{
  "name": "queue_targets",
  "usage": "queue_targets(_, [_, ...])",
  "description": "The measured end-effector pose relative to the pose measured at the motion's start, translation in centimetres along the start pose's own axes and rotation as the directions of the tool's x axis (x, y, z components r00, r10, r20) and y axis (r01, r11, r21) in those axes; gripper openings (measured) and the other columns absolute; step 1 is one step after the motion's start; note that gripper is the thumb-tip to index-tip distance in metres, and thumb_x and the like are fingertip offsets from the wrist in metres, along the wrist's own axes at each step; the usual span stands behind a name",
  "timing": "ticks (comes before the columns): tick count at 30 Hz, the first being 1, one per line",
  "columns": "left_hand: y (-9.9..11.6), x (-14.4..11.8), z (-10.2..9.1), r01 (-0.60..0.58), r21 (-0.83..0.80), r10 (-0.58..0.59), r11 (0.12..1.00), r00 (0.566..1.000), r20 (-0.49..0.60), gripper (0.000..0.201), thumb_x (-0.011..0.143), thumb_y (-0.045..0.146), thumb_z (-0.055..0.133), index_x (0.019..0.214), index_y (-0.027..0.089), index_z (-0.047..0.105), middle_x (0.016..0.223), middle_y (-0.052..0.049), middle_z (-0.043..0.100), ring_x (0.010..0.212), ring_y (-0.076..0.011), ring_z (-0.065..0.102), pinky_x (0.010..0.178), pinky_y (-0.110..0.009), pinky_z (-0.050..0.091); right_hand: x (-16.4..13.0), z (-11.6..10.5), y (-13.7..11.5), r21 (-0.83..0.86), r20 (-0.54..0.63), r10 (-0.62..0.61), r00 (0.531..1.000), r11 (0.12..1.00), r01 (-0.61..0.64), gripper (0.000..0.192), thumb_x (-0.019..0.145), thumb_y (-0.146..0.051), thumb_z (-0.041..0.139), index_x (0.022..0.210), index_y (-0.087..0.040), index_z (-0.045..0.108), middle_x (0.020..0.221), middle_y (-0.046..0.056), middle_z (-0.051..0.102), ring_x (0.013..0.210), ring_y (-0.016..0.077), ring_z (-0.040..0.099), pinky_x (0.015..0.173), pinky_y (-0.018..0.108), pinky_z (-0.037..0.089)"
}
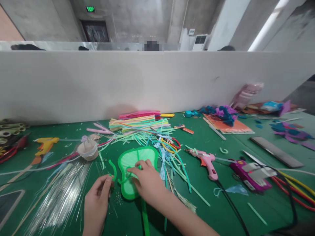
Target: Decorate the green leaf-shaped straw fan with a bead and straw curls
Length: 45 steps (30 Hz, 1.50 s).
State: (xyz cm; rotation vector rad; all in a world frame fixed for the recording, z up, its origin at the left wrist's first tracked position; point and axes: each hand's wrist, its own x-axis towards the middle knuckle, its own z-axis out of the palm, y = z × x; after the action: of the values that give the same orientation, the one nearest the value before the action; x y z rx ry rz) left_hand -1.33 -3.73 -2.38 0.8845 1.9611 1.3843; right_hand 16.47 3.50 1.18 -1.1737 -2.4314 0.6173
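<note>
A green hand fan [125, 157], edged in fuzzy green pipe cleaner, lies on the table in front of me with its handle towards me. My right hand [145, 180] rests over the fan's face, its fingers bent and closed on a short green pipe cleaner [124, 180] that lies across it. Left of the fan, my left hand [99, 193] pinches a curved piece of green pipe cleaner [113, 167] between thumb and fingers, with its free end pointing up. My right fingers partly hide the middle of the fan.
Behind the fan lies a pile of coloured pipe cleaners [140, 126]. A pink glue gun [206, 162] and a purple power strip [256, 180] are on the right. Clear thin strands [62, 196], a plastic cup [88, 150] and a yellow glue gun [46, 144] are on the left.
</note>
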Motion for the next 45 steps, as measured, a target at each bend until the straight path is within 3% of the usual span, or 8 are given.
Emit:
queue_targets(3, [-0.2,0.0,-0.4,0.018,0.094,-0.018,0.995,1.0,-0.002,0.055,0.07,0.068,0.064,0.093,0.018,0.069,0.074,-0.004,0.068,0.065,-0.02,0.059,0.055,-0.026,0.044,0.8,1.3,0.0,-0.145,0.054,-0.062,0.997,0.987,0.07,0.023,0.084,-0.013,0.059,0.104,-0.02,0.068,0.116,0.013,0.058,0.107,0.0293,0.05,0.088,0.04,0.044])
queue_targets(6, [-0.1,-0.1,-0.6,0.047,0.136,-0.045,0.99,0.999,-0.016,0.055,0.069,0.069,0.063,0.093,0.019,0.069,0.075,-0.005,0.069,0.069,-0.0223,0.063,0.058,-0.027,0.048,1.2,1.6,0.8,-0.052,-0.008,-0.058,0.998,0.997,0.057,0.011,0.088,-0.015,0.058,0.092,-0.019,0.067,0.109,0.01,0.061,0.101,0.0254,0.052,0.087,0.036,0.044])
queue_targets(11, [0.0,0.2,-0.4,0.124,0.187,-0.113,0.974,0.991,-0.07,0.057,0.065,0.069,0.063,0.091,0.02,0.07,0.074,-0.006,0.072,0.07,-0.0251,0.068,0.061,-0.03,0.051,2.2,-0.4,3.6,0.214,-0.087,0.117,0.989,0.972,-0.096,0.012,0.094,-0.013,0.049,0.095,-0.018,0.06,0.087,0.004,0.066,0.08,0.018,0.058,0.072,0.029,0.043])
queue_targets(18, [-0.6,0.5,-0.5,0.169,0.187,-0.15,0.968,0.982,-0.114,0.055,0.063,0.067,0.065,0.091,0.02,0.07,0.078,-0.007,0.074,0.076,-0.0256,0.07,0.059,-0.028,0.052,4.3,-2.7,6.5,0.221,-0.082,0.216,0.973,0.956,-0.194,0.018,0.088,-0.018,0.061,0.106,-0.019,0.062,0.08,0.001,0.07,0.063,0.0144,0.06,0.062,0.025,0.041])
queue_targets(29, [-0.9,0.4,-0.7,0.166,0.044,-0.163,0.985,0.984,-0.077,0.064,0.061,0.072,0.068,0.094,0.017,0.067,0.064,-0.002,0.063,0.06,-0.0178,0.059,0.051,-0.025,0.048,4.1,-1.1,7.3,0.04,-0.248,-0.009,0.969,0.999,0.019,0.025,0.09,-0.006,0.052,0.105,-0.017,0.068,0.103,0.01,0.071,0.097,0.0219,0.063,0.087,0.035,0.05])
queue_targets(36, [-1.2,0.7,-0.6,0.192,0.07,-0.189,0.979,0.981,-0.052,0.07,0.054,0.075,0.069,0.095,0.018,0.067,0.077,-0.007,0.071,0.072,-0.0232,0.066,0.054,-0.027,0.052,2.8,-0.7,5.8,0.076,-0.098,-0.116,0.988,0.989,0.124,0.021,0.091,-0.018,0.059,0.111,-0.021,0.067,0.107,0.006,0.071,0.103,0.0222,0.061,0.092,0.036,0.048])
queue_targets(40, [-1.3,0.6,-0.7,0.186,0.067,-0.184,0.98,0.982,-0.038,0.07,0.056,0.074,0.069,0.097,0.018,0.067,0.08,-0.007,0.071,0.074,-0.0229,0.066,0.056,-0.027,0.053,3.8,-1.7,5.8,0.081,-0.196,0.015,0.981,0.997,0.001,0.015,0.093,-0.018,0.057,0.103,-0.02,0.068,0.101,0.005,0.07,0.098,0.0207,0.062,0.086,0.033,0.048])
queue_targets(45, [-1.6,0.7,-0.8,0.166,0.055,-0.164,0.985,0.986,-0.031,0.068,0.059,0.073,0.069,0.097,0.017,0.067,0.073,-0.006,0.069,0.065,-0.0202,0.063,0.054,-0.027,0.052,5.1,-1.4,6.2,-0.093,-0.078,0.209,0.975,0.972,-0.216,0.009,0.089,-0.024,0.063,0.093,-0.018,0.068,0.091,0.007,0.068,0.09,0.0221,0.062,0.076,0.031,0.044])
